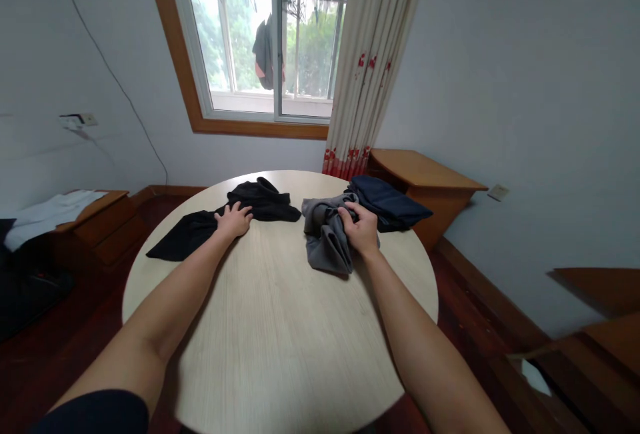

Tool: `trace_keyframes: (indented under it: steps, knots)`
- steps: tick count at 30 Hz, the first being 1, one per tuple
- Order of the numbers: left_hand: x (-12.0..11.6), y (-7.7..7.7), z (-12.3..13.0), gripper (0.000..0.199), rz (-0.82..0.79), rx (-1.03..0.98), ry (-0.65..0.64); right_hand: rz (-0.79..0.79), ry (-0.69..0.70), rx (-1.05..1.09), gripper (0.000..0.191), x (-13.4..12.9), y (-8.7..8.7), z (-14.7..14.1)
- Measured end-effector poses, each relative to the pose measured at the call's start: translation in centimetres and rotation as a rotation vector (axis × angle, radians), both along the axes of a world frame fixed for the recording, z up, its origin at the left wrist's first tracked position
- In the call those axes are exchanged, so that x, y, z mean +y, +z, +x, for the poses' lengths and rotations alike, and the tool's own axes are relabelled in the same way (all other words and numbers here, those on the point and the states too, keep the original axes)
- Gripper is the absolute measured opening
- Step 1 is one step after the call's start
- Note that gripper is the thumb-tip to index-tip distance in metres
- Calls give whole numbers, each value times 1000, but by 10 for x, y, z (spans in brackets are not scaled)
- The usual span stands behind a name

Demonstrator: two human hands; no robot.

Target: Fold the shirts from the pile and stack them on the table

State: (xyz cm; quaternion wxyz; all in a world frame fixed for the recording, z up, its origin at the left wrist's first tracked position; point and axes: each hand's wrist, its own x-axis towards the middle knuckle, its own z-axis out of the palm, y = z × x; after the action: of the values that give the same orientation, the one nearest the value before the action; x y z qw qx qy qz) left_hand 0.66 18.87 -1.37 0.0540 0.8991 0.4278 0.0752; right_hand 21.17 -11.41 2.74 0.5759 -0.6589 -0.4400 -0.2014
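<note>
My left hand (234, 219) rests with spread fingers on a black garment (260, 199) that lies loosely rumpled across the far left of the round table. On the right side, my right hand (361, 224) grips a bunched grey garment (325, 234), thumb and fingers closed on its cloth. The grey cloth is crumpled, and its lower folds touch the tabletop. Just behind it, dark navy folded clothing (387, 199) lies near the table's far right edge. What kind of garments these are, I cannot make out.
The round pale wooden table (295, 327) stands before a window with a long curtain (370, 54). A brown wooden desk (425, 171) is beyond its right edge. To the left, white cloth (55, 214) lies on a low wooden cabinet (107, 237).
</note>
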Motion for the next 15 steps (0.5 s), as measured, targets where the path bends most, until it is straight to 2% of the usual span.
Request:
trace_keyframes:
  steps: [4,6,7,9,11,15]
  knots:
    - [57,1,-1,53,-67,-146,211,-63,81,-13,31,-1,7,-14]
    - [79,0,-1,51,-102,-310,234,-92,122,-25,28,-1,9,-20]
    - [87,0,-1,48,-109,-410,202,-102,140,-30,27,0,10,-23]
    - [97,1,0,41,-103,-598,86,-121,176,-38,25,1,11,-28]
    - [102,3,1,37,-91,-698,3,-144,212,-41,24,3,10,-32]
    - [95,10,3,36,-75,-716,25,-205,283,-46,22,8,9,-38]
